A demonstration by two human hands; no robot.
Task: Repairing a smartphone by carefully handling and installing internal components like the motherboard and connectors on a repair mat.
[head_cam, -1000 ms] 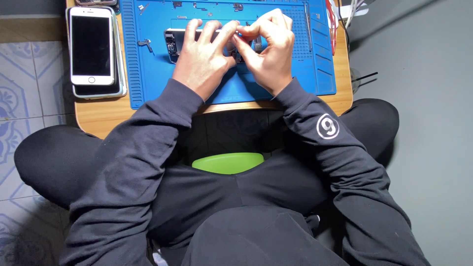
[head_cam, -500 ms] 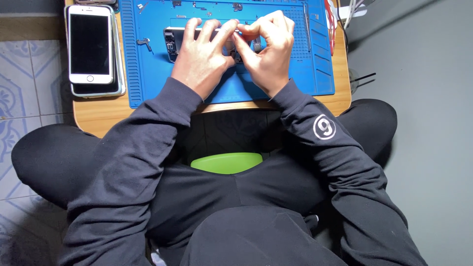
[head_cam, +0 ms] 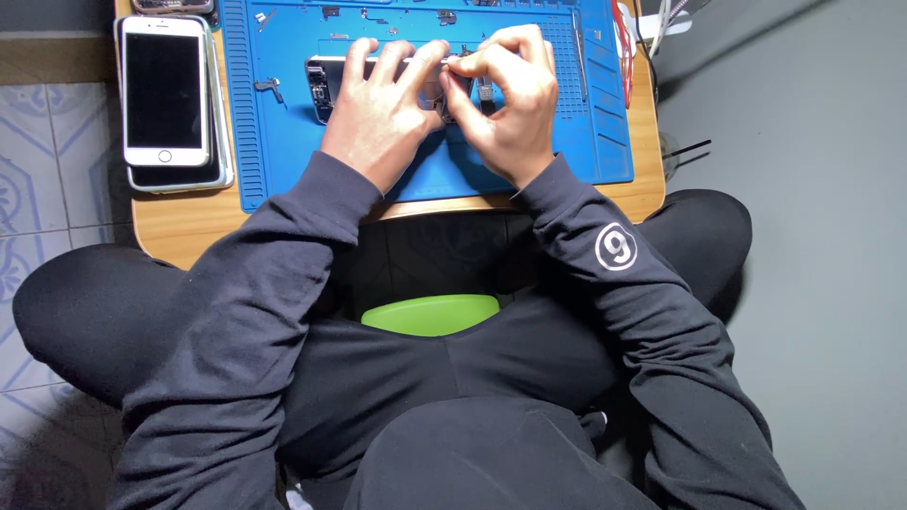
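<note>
An opened phone body [head_cam: 323, 87] lies on a blue repair mat [head_cam: 283, 161] on a small wooden table [head_cam: 189, 222]. My left hand [head_cam: 383, 109] lies flat across the phone, fingers spread over it and pressing it down. My right hand [head_cam: 510, 99] is curled beside it, fingertips pinched together on a thin metal tool [head_cam: 427, 59] over the phone's middle. Most of the phone's inside is hidden under both hands.
A white-fronted phone [head_cam: 162, 90] rests on a stack of other phones at the table's left. Small screws and parts [head_cam: 269, 87] lie on the mat. Red-handled tools [head_cam: 624, 42] sit at the mat's right edge. A green stool edge [head_cam: 430, 312] shows between my legs.
Both hands stay on the phone; the fingers have shifted only slightly. The view has barely moved.
</note>
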